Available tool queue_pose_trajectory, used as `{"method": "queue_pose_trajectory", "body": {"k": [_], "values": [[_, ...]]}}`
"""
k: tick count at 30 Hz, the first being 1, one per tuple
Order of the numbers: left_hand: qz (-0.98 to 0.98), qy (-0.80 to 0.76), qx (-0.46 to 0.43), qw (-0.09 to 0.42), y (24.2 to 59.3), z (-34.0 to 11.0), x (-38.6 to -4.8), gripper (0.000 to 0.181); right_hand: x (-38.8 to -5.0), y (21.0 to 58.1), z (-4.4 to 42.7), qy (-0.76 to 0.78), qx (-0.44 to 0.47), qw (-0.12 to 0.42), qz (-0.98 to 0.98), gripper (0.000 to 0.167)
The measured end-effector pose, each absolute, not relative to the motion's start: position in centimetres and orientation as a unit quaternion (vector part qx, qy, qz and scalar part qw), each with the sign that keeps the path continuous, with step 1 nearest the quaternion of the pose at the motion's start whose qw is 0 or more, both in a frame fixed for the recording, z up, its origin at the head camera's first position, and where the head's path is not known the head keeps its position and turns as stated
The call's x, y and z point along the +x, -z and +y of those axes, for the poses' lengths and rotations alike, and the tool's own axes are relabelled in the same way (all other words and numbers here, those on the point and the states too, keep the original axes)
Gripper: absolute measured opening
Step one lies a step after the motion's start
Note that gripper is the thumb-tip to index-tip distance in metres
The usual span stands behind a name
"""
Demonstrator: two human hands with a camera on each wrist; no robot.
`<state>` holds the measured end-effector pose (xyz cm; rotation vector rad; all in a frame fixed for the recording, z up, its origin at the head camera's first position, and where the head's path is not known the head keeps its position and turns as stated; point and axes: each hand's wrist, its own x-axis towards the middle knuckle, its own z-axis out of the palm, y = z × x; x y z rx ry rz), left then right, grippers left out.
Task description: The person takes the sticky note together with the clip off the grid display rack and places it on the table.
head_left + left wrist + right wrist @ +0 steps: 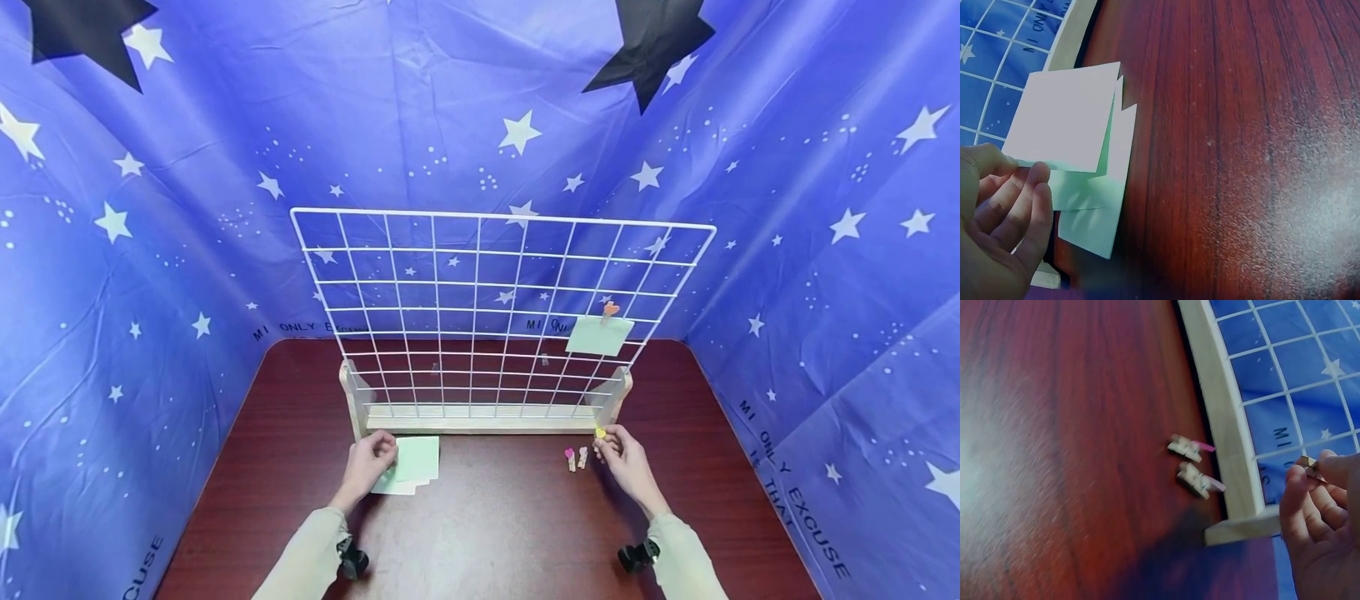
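My left hand (372, 457) pinches the edge of a pale green paper square (1063, 119), which is lifted off more paper sheets (1107, 212) beneath it. My right hand (624, 457) holds a small wooden clothespin with a yellow heart (600, 433) between thumb and fingers, near the stand's right foot. Beside that hand, a clothespin with a magenta heart (570, 459) and one with a pale pink heart (582, 457) lie on the table. On the white wire grid (477, 250), an orange-heart clothespin (611, 310) holds up another green paper square (600, 336) at the right.
The grid stands upright in a pale wooden base (480, 423) on the dark red-brown table (495, 533). Blue curtains with white stars (520, 132) surround the table at the back and both sides. A black wrist camera (639, 557) sits on the right sleeve.
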<state>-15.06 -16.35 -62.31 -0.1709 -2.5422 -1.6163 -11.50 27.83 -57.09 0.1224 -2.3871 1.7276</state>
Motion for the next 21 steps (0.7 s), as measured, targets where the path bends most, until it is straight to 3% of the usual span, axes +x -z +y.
{"method": "queue_pose_trajectory", "body": {"k": [8, 14, 21], "values": [[-0.855, 0.512, -0.062, 0.049, 62.7, -16.7, -14.9, 0.012, -11.0, 58.3, 28.8, -0.540, 0.024, 0.065, -0.839, 0.015], [-0.869, 0.490, -0.067, 0.026, 62.8, -17.0, -14.9, 0.017, -11.8, 62.4, 30.3, -0.502, 0.022, 0.052, -0.863, 0.012], [-0.849, 0.483, -0.181, 0.116, 63.6, -17.7, -14.6, 0.014, -11.9, 63.7, 30.5, -0.499, -0.003, 0.025, -0.866, 0.013]]}}
